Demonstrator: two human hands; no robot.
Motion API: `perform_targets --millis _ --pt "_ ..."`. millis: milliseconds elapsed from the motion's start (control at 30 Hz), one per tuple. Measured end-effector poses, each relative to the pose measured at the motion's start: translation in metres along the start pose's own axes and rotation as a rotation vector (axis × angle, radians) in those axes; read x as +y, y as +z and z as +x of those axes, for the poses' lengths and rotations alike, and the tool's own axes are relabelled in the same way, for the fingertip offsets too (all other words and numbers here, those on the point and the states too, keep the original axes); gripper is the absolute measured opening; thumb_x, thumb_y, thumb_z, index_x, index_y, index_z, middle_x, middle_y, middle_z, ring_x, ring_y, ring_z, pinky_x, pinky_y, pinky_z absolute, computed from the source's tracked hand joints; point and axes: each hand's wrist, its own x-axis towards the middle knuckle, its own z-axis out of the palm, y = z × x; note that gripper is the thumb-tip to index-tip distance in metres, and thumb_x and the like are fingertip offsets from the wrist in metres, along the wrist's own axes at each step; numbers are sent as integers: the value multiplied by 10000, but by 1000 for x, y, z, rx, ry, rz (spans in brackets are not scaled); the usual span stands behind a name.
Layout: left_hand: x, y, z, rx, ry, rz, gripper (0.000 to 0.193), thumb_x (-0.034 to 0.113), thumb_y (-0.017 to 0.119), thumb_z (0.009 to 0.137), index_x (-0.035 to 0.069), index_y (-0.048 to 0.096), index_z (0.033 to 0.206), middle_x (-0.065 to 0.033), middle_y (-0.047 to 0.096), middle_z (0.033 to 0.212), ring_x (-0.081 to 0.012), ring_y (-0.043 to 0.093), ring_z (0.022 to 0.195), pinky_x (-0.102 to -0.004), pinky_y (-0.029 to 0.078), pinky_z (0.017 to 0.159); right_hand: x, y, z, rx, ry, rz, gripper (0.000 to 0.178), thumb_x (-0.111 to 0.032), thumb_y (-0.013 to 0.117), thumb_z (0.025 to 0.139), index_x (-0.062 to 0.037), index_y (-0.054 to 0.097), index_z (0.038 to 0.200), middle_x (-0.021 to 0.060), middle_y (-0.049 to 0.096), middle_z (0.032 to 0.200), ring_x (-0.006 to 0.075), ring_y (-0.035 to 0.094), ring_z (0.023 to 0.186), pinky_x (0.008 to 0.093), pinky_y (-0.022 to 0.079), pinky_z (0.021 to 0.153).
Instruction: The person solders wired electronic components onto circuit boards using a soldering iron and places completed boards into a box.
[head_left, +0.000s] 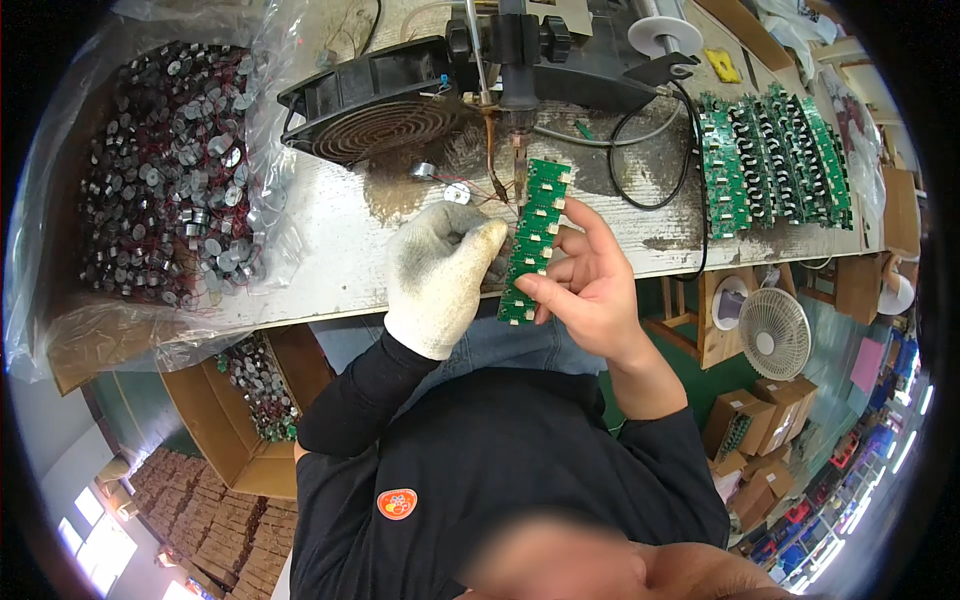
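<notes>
My right hand (590,295) is bare and grips a long green circuit board strip (535,240) by its lower end, holding it upright over the bench edge. The strip's top end sits just under the tip of a fixed soldering iron (515,135). My left hand (440,275), in a white work glove, is curled with its fingertips pressed against the strip's left edge. The glove hides whether it pinches anything. Two small round metal parts (457,193) with thin red wires lie on the bench just above the glove.
A clear plastic bag of several round metal parts (170,170) lies at the left. A black fan (370,110) is at the back, stacked green boards (770,160) at the right, and a black cable (650,195) between them. A cardboard box (225,430) and a white fan (775,335) stand below the bench.
</notes>
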Motion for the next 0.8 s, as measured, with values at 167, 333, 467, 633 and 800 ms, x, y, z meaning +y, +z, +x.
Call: perform_targets --millis 167,333,467,633,800 --pt "-1 4 0 5 -22 -110 124 90 625 879 -33 609 887 -57 637 773 -93 590 692 -245 481 607 3 -1 0 -5 -10 6 735 74 644 826 -16 229 1427 166 582 1091 126 632 685 212 492 500" --pt "-6 0 -1 6 -31 -7 129 97 627 878 -31 610 875 -62 639 772 -94 589 681 -246 476 595 4 -2 -1 4 16 -14 731 69 648 826 -9 233 1423 163 583 1081 129 634 689 214 492 500" --pt "-8 0 0 26 -22 8 136 102 628 877 -31 616 853 -59 638 755 -92 584 671 -245 468 584 3 -1 -1 -1 12 -14 728 69 648 825 -8 238 1421 163 584 1079 129 635 689 212 492 500" --pt "-4 1 2 16 -25 -9 148 111 632 876 -34 623 847 -57 637 739 -90 579 660 -248 466 575 0 -1 1 -5 9 -15 729 68 649 826 -8 236 1422 165 580 1090 129 635 687 214 496 501" --pt "-3 3 1 16 24 -20 150 113 634 875 -33 624 844 -60 636 736 -91 580 645 -251 463 561 -1 -2 0 -1 9 -15 734 68 648 827 -10 229 1424 167 580 1090 128 634 684 214 497 502"
